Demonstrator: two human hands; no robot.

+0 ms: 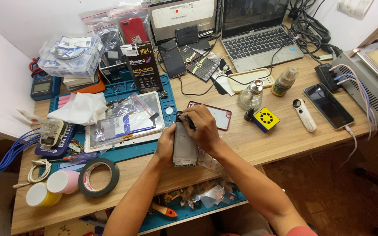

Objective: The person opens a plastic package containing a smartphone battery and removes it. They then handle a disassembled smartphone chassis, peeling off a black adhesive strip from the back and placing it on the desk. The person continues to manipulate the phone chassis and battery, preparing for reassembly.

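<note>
Grey opened phone (184, 148) is held over the wooden counter (259, 144).
Left hand (166, 146) grips its edge; right hand (204, 129) pinches a dark tool (188, 121) at the top; work looks unfinished.

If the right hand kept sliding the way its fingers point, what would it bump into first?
The right hand points up-left across the phone it works on. Going straight on, it would probably first meet the white tray of plastic bags on the blue mat, though depth is hard to judge.

One laptop (259, 35), one tape roll (99, 177), two small cups (64, 182), two glass bottles (251, 95).
</note>
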